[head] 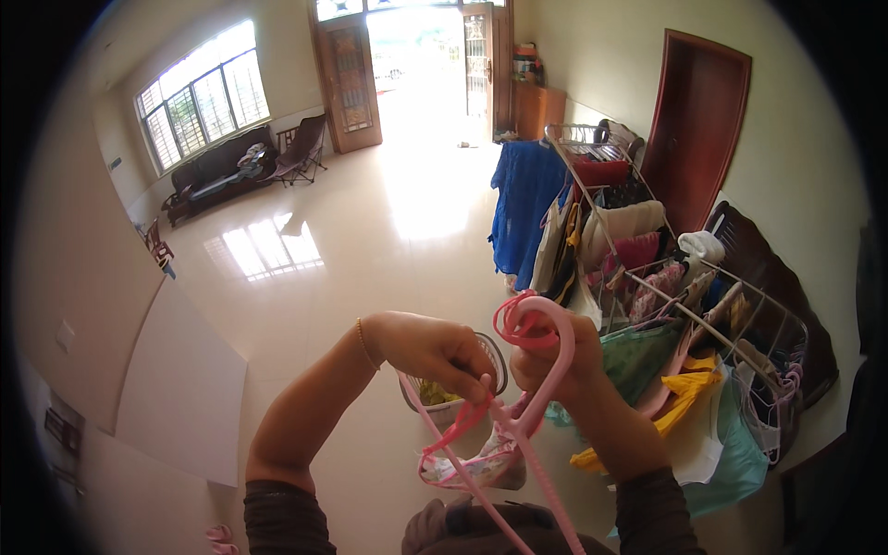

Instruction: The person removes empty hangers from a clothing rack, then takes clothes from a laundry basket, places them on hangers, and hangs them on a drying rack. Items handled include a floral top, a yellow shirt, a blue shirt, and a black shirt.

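A pink plastic clothes hanger (565, 357) is upright in front of me, its hook at the top. My right hand (584, 357) grips it behind the hook, where pink straps (510, 326) are looped. With thumb and fingers, my left hand (437, 354) pinches a pink strap (472, 416) beside the hanger's neck. A floral garment with pink edging (503, 466) hangs below, partly behind the hanger's arms. Beyond my hands, a plastic laundry basket (444, 415) stands on the floor with yellowish cloth inside. My left hand and the hanger hide part of the basket.
To my right stands a metal drying rack (676, 302) crowded with clothes, including a blue garment (524, 208) and yellow cloth (683, 399). Several empty hangers (784, 388) hang at its near end. A dark sofa (222, 166) and folding chair (302, 149) stand far left, near the open doorway.
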Tool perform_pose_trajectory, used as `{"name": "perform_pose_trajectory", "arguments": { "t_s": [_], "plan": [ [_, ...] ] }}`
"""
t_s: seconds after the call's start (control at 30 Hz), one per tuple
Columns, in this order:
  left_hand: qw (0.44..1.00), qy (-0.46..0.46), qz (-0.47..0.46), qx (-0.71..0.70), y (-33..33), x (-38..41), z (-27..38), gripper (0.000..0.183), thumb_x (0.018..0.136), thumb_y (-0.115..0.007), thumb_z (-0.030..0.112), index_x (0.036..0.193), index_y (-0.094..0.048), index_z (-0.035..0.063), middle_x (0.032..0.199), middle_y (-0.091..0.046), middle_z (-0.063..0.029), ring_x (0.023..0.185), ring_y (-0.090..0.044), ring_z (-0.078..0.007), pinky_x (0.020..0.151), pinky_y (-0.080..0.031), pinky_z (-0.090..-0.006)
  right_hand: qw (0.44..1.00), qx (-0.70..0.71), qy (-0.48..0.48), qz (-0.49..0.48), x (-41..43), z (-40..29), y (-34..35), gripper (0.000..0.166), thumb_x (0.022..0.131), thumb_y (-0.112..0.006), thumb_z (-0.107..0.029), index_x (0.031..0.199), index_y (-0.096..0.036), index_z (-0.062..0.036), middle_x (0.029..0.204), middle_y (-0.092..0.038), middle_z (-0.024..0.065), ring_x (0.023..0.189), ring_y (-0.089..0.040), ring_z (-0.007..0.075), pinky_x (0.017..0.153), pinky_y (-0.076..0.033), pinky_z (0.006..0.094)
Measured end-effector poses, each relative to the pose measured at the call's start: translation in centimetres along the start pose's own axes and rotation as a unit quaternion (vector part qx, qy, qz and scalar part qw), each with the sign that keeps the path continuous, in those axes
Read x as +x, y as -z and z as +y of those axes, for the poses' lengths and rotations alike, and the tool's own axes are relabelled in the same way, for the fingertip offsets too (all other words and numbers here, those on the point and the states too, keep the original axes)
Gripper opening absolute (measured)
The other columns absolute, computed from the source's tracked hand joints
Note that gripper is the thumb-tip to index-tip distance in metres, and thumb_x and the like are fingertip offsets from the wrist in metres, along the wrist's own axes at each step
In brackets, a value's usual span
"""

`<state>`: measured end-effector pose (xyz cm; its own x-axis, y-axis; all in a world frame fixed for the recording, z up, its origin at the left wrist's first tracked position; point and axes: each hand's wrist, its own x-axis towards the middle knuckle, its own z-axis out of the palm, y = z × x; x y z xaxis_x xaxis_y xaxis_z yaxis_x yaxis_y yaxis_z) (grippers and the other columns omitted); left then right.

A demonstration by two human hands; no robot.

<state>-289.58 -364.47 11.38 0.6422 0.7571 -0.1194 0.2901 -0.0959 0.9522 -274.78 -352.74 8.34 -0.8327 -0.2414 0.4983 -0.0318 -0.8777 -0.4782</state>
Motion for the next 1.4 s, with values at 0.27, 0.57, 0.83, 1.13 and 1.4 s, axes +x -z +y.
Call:
{"name": "perform_pose_trajectory", "arguments": {
  "t_s": [0.27,0.57,0.83,1.13,1.4],
  "plan": [
    [0.979,0.042,0.196,0.023,0.1,-2.2,-0.2,0.022,0.088,-0.049,0.018,0.08,-0.059,-0.0002,0.061,-0.044,0.0048,0.057,-0.036,-0.0042,0.051,-0.033,-0.0207,0.855,-0.465,0.155,0.168,-1.8,-3.0,-2.8,0.01,0.084,-0.05,-0.013,0.084,-0.047,-0.0035,0.058,-0.044,0.0002,0.041,-0.036,0.0058,0.039,-0.03,0.0203],
    [0.843,0.042,0.468,0.261,-0.8,0.8,7.8,0.013,0.081,-0.056,0.009,0.077,-0.061,-0.0029,0.058,-0.051,0.0007,0.054,-0.039,-0.0035,0.048,-0.031,-0.0194,0.769,-0.583,0.078,0.252,-4.4,-4.2,-2.2,0.012,0.084,-0.053,-0.011,0.093,-0.051,-0.0033,0.086,-0.057,0.006,0.076,-0.054,0.0102,0.067,-0.045,0.0221],
    [0.845,-0.01,0.384,0.373,2.1,4.1,10.7,0.016,0.084,-0.052,0.009,0.081,-0.059,-0.0057,0.071,-0.061,-0.0074,0.065,-0.054,-0.0099,0.063,-0.043,-0.0224,0.894,-0.433,0.106,0.051,-11.3,-9.6,-8.0,0.053,0.086,-0.049,-0.035,0.126,-0.036,-0.0028,0.114,-0.049,0.0148,0.11,-0.047,0.0262,0.088,-0.041,0.0418],
    [0.73,-0.154,0.34,0.573,5.2,5.0,9.6,0.024,0.082,-0.058,0.017,0.1,-0.057,0.0021,0.088,-0.06,-0.0075,0.079,-0.055,-0.0153,0.073,-0.045,-0.0268,0.491,-0.774,0.013,0.4,-10.9,-5.7,-12.9,0.017,0.087,-0.048,-0.014,0.101,-0.052,-0.0039,0.052,-0.041,-0.0061,0.04,-0.034,-0.002,0.036,-0.027,0.0139],
    [0.72,-0.368,0.58,0.1,4.8,3.6,-11.5,0.103,0.062,-0.072,0.017,0.137,-0.002,0.0095,0.141,-0.006,-0.014,0.131,-0.009,-0.0244,0.106,-0.011,-0.0363,0.302,-0.831,0.089,0.46,-10.8,-7.8,-16.3,0.027,0.089,-0.047,-0.023,0.106,-0.05,-0.003,0.052,-0.04,-0.0068,0.037,-0.024,-0.0018,0.035,-0.018,0.0138]
  ]
}}
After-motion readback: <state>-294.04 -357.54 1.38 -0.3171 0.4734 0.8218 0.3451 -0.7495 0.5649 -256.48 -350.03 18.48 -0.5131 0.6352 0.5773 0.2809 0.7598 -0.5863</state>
